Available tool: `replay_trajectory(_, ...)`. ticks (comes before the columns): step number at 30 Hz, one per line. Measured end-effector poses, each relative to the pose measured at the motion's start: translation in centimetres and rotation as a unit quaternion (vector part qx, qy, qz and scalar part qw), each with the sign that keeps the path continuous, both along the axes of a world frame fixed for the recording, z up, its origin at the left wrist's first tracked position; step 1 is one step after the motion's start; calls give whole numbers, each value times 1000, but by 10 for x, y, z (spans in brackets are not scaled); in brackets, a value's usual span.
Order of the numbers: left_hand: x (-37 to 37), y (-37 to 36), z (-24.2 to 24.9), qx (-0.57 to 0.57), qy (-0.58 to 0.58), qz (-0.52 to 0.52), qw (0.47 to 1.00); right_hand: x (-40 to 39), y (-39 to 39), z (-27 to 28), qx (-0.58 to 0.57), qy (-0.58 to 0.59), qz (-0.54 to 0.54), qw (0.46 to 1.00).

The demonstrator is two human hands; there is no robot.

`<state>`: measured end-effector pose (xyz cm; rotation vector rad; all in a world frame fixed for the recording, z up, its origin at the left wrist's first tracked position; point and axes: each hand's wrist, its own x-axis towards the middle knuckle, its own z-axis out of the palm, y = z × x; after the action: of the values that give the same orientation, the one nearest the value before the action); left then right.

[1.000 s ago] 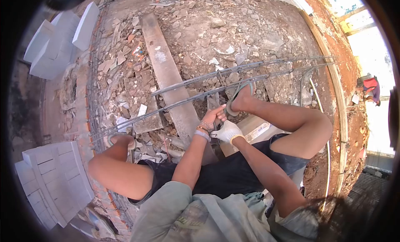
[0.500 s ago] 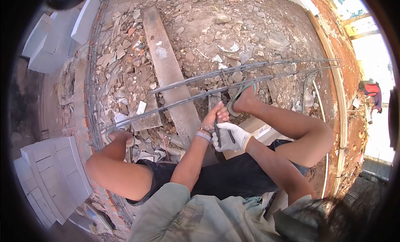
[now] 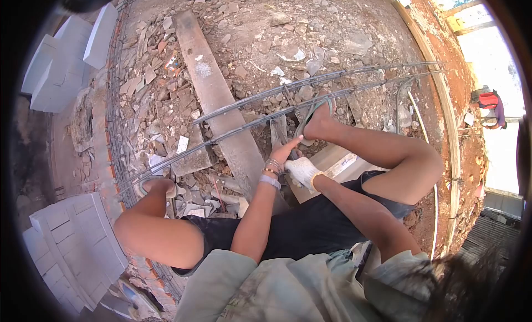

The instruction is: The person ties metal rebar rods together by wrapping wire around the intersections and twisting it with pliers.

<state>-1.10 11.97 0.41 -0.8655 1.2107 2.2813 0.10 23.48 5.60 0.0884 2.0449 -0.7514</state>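
Between my knees, my two hands meet just below a pair of long steel reinforcing bars. My bare left hand, with bracelets and a wristband, has its index finger extended and the other fingers curled out of sight around something. Touching it is my right hand, in a white knit glove, its back upward and fingers closed. A bit of a dark metal tool shows between the hands; its kind and most of its length are hidden. A narrow grey board lies just beyond my fingers.
A long wooden plank runs across the rubble under the bars. Stacked pale blocks stand at left, more blocks beyond. A timber edge borders the right. A cardboard-coloured box sits by my right leg.
My gloved hand has turned from palm partly up to back up and closed, hiding the dark rod that showed across it. My left hand has turned too. The whole view has shifted slightly.
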Motion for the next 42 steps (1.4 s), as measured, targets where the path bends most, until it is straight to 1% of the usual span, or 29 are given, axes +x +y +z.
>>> replay_trajectory(1,-1,2,1,-94,-2,11,996,-1,7,-15,24,74,134,988)
replay_trajectory(2,-7,6,8,-184,-35,47,981,-2,14,-39,66,156,298,939)
replay_trajectory(3,-12,10,9,-192,-47,32,980,-4,10,-37,102,231,450,856)
replay_trajectory(4,-16,15,11,-202,-59,17,977,0,9,-33,128,192,311,922)
replay_trajectory(5,-18,19,14,-212,-71,2,975,5,10,-28,132,191,258,938)
replay_trajectory(6,-18,22,20,-234,-71,23,969,8,9,-18,135,192,203,951)
replay_trajectory(7,-22,26,11,-243,-69,24,967,7,8,-12,138,193,147,960)
replay_trajectory(8,-26,29,1,-250,-68,25,966,2,7,-9,179,148,145,962)
replay_trajectory(9,-25,30,4,-256,-70,24,964,1,7,-6,172,155,147,962)
replay_trajectory(12,-21,27,9,-183,-56,33,981,0,3,1,144,165,153,964)
replay_trajectory(14,-19,24,2,-99,-25,61,993,1,4,9,117,158,159,967)
replay_trajectory(17,-12,22,1,4,-7,99,995,4,0,40,149,97,127,976)
replay_trajectory(20,-13,23,-4,68,10,117,991,11,-5,27,160,157,118,967)
replay_trajectory(21,-13,23,-5,84,16,119,989,13,-6,22,164,163,87,969)
replay_trajectory(24,-15,28,-4,45,-8,131,990,14,-9,13,163,188,0,969)
replay_trajectory(27,-23,37,9,-50,-28,144,988,8,1,9,108,235,-56,964)
replay_trajectory(30,-25,33,24,-130,-96,111,980,4,6,7,91,228,-15,969)
replay_trajectory(33,-27,38,12,-185,-85,112,973,0,13,-9,82,213,7,974)
replay_trajectory(36,-31,38,3,-218,-112,52,968,0,18,-20,89,240,39,966)
replay_trajectory(39,-26,33,4,-248,-99,7,964,-1,21,-24,119,257,137,949)
replay_trajectory(41,-12,46,7,-386,-59,24,920,-11,27,-28,125,214,169,954)
replay_trajectory(42,-6,50,8,-453,-39,34,890,-14,28,-31,127,193,185,955)
